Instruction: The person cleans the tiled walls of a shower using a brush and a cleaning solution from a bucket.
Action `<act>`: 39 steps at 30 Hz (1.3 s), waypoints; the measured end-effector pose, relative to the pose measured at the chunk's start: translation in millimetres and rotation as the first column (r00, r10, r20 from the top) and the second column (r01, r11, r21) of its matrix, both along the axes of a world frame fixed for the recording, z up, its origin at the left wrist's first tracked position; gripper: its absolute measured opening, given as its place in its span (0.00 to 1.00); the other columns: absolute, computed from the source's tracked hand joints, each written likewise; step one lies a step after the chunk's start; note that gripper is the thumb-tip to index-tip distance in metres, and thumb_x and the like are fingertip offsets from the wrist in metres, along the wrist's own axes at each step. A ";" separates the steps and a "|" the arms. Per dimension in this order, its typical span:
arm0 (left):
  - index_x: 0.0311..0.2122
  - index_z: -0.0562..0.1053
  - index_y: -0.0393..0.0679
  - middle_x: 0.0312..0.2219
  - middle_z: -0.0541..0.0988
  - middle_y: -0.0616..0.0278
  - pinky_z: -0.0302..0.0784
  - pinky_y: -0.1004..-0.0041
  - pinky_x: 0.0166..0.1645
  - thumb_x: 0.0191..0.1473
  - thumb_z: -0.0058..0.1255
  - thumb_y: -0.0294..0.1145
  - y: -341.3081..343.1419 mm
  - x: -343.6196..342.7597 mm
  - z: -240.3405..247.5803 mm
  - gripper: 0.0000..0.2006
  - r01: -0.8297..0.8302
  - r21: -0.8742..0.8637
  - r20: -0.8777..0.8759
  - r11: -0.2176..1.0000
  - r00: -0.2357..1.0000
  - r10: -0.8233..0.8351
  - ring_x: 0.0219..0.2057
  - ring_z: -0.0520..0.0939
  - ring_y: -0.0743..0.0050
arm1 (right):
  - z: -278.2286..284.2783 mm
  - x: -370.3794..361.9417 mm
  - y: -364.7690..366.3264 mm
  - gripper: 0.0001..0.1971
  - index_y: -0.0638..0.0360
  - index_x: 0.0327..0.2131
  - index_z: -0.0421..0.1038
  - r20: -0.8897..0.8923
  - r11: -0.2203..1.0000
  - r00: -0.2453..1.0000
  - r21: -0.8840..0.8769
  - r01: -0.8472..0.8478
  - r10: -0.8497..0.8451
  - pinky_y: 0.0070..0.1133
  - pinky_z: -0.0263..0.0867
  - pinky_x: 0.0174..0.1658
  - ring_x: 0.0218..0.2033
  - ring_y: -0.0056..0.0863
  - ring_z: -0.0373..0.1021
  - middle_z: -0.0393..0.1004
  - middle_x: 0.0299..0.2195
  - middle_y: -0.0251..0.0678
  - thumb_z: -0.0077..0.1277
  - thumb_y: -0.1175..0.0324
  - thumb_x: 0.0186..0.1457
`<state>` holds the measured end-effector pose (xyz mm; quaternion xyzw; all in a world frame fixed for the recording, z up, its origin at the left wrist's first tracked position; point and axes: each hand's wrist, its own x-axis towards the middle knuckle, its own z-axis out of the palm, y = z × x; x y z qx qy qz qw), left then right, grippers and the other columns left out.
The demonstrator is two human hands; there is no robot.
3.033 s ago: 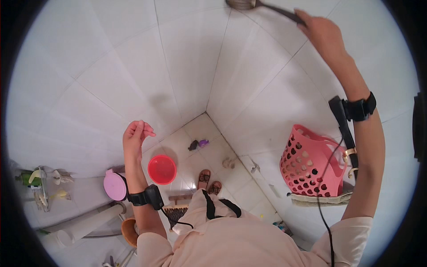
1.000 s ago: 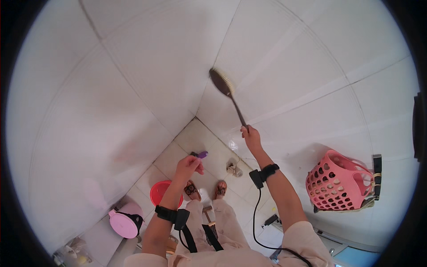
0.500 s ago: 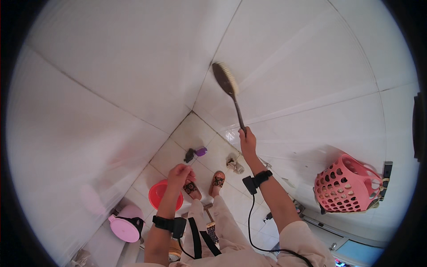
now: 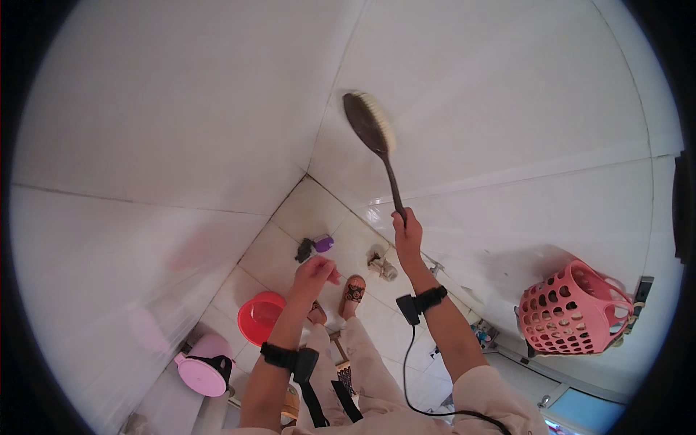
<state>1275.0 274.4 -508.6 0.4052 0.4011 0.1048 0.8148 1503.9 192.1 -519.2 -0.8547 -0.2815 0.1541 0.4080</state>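
My right hand [image 4: 407, 226] is wrapped round the handle end of a long-handled scrub brush [image 4: 367, 125]. The brush has a dark brown oval head with cream bristles. It is raised beside the right-hand white tiled wall [image 4: 493, 130], near the corner, bristles toward that wall; whether they touch cannot be told. My left hand [image 4: 317, 274] hangs over the floor with its fingers curled in and nothing visible in them. Below it are my sandalled feet, one sandal [image 4: 354, 288] in full view and the other partly hidden by my left hand and arm.
A red basin [image 4: 259, 319] stands on the tiled floor [image 4: 319, 203] at left, near a pink lidded bucket [image 4: 203, 371]. A purple object [image 4: 323, 243] with something dark lies near the corner. A metal fixture [image 4: 381, 264] sits by the right wall, where a pink perforated basket [image 4: 562, 312] hangs.
My left hand has moved right and slightly up, away from above the basin. The brush is still held near the corner, its head tilted slightly differently. The whole view has shifted a little.
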 end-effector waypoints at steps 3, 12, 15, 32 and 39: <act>0.33 0.68 0.36 0.25 0.75 0.60 0.74 0.76 0.33 0.52 0.46 0.31 -5.1 48.2 -27.6 0.09 0.047 0.084 0.074 0.995 0.996 -0.053 0.27 0.76 0.74 | -47.6 22.0 -2.5 0.15 0.61 0.25 0.62 0.157 0.969 0.971 -0.198 -0.147 0.179 0.35 0.57 0.23 0.20 0.46 0.65 0.66 0.17 0.45 0.43 0.57 0.53; 0.41 0.66 0.37 0.31 0.75 0.53 0.72 0.73 0.36 0.49 0.49 0.40 -3.6 98.2 -43.8 0.18 0.101 0.543 -0.169 0.834 0.986 -0.009 0.31 0.77 0.67 | -18.1 -2.2 7.1 0.14 0.61 0.27 0.63 0.031 0.983 0.995 -0.163 -0.087 0.093 0.34 0.58 0.24 0.21 0.46 0.65 0.67 0.17 0.45 0.43 0.58 0.53; 0.45 0.63 0.36 0.36 0.73 0.49 0.71 0.71 0.38 0.50 0.47 0.45 -15.5 129.7 -59.0 0.24 0.019 0.552 -0.143 0.834 0.987 0.072 0.34 0.77 0.63 | -21.5 -0.2 11.8 0.12 0.61 0.27 0.63 0.037 0.996 0.998 -0.072 -0.051 0.054 0.34 0.59 0.23 0.21 0.46 0.65 0.67 0.17 0.45 0.44 0.61 0.53; 0.35 0.66 0.38 0.25 0.75 0.61 0.70 0.79 0.32 0.57 0.37 0.34 29.7 111.0 10.1 0.09 -0.067 0.481 0.063 0.874 0.997 0.042 0.24 0.73 0.78 | -12.1 -33.6 28.2 0.17 0.62 0.29 0.68 -0.888 0.944 0.322 0.317 -0.092 0.329 0.15 0.59 0.23 0.18 0.19 0.63 0.66 0.16 0.30 0.36 0.58 0.58; 0.27 0.65 0.38 0.11 0.67 0.60 0.62 0.73 0.19 0.57 0.35 0.38 109.4 61.6 71.9 0.13 0.158 0.791 -0.328 0.591 0.925 0.193 0.12 0.68 0.72 | -43.0 -25.8 -11.7 0.14 0.63 0.35 0.67 -0.642 0.900 0.631 0.309 -0.307 0.435 0.17 0.63 0.34 0.28 0.18 0.66 0.70 0.26 0.31 0.43 0.61 0.55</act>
